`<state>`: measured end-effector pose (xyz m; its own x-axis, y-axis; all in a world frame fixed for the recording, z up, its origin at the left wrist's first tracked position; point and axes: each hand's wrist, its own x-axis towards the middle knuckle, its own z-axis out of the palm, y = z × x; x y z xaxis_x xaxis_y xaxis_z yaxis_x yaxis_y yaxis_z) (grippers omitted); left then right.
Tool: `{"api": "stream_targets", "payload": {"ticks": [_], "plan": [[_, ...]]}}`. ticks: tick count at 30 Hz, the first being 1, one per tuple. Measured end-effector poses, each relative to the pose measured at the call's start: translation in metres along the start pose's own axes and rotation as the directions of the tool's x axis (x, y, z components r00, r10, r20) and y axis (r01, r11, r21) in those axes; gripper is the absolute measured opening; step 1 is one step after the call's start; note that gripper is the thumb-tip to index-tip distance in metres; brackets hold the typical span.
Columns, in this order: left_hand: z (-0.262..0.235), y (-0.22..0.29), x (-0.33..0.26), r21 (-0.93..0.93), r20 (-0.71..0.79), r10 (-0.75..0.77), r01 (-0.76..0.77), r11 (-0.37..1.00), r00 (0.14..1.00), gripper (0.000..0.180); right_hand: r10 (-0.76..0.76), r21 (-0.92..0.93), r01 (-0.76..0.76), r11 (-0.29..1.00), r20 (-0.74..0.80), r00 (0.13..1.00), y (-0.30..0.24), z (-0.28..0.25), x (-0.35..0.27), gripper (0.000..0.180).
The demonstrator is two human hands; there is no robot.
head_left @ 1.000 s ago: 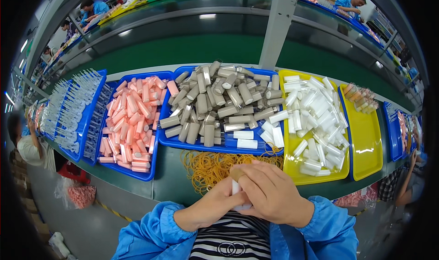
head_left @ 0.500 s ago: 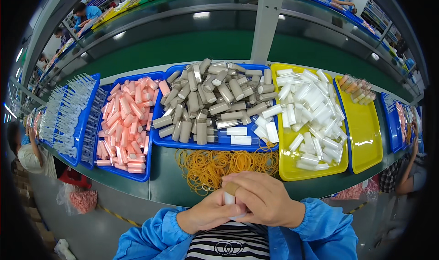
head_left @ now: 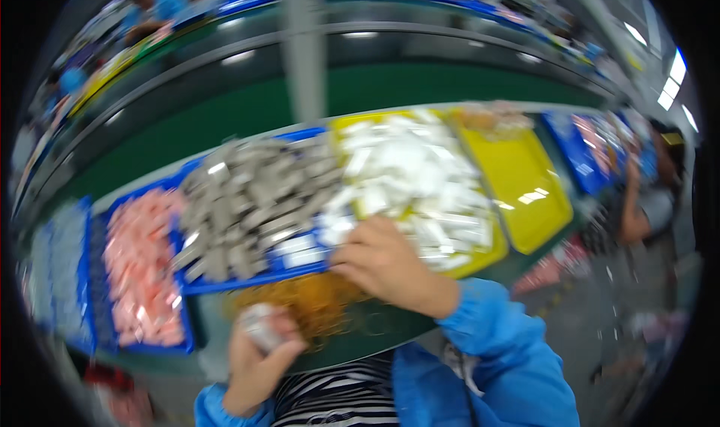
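Left hand (head_left: 250, 368) grips pale bundle (head_left: 260, 327) near worktop's (head_left: 367, 341) near edge.
Bundle between thumb and fingers, left of rubber bands (head_left: 321, 307). Right hand (head_left: 386, 268) at blue tray's (head_left: 244, 282) near right corner, fingers curled; from here, can't tell if holding anything.

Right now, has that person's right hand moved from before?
Yes, forward. The right hand was at the near edge of the rubber bands; now it reaches farther, to the near edge of the left yellow tray.
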<state>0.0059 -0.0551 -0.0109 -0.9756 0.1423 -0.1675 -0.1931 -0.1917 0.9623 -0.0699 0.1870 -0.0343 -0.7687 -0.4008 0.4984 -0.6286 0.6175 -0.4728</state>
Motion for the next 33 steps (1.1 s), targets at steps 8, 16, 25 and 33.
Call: {"api": "stream_targets", "payload": {"ticks": [8,16,25,33], "plan": [[-0.011,-0.003,0.023,0.244,0.117,0.275,-0.296,0.924,0.954,0.056,0.221,0.377,-0.176,0.909,-0.078,0.972,-0.025,-0.014,0.021,0.012],[0.024,0.013,0.033,0.216,0.057,0.336,-0.340,0.915,0.940,0.013,0.217,0.849,-0.333,0.410,0.263,0.940,-0.075,-0.029,0.031,0.015],[0.016,0.024,0.021,0.259,0.302,0.007,-0.089,0.962,0.953,0.043,-0.134,0.512,0.164,0.843,-0.095,0.986,-0.053,-0.008,0.032,0.060],[-0.008,0.041,0.020,0.416,0.132,-0.104,0.040,0.909,0.986,0.040,-0.275,0.100,0.259,0.961,0.222,0.936,-0.024,-0.031,0.023,0.045]]}}
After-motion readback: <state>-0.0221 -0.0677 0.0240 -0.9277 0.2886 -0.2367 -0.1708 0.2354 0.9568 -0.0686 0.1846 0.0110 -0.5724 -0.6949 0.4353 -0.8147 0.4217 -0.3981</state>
